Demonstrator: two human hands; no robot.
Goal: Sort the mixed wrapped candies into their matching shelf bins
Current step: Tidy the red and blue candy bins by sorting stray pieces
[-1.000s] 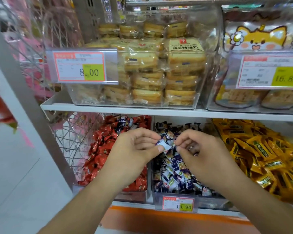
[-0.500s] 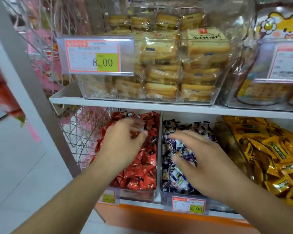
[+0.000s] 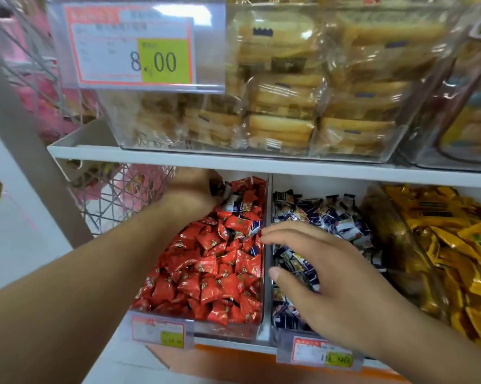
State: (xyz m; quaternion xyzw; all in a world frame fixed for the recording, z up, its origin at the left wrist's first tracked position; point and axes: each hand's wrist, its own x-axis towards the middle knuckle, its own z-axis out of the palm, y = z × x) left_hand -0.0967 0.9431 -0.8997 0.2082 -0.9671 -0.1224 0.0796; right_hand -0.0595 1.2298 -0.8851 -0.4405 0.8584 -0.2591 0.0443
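Reaching deep into the clear bin of red wrapped candies (image 3: pixel 206 275), the left hand (image 3: pixel 190 189) seems to pinch a stray navy-and-white wrapped candy (image 3: pixel 235 205), grip uncertain; the right hand (image 3: pixel 328 275) hovers spread over the navy bin (image 3: pixel 267 245), where it should go next
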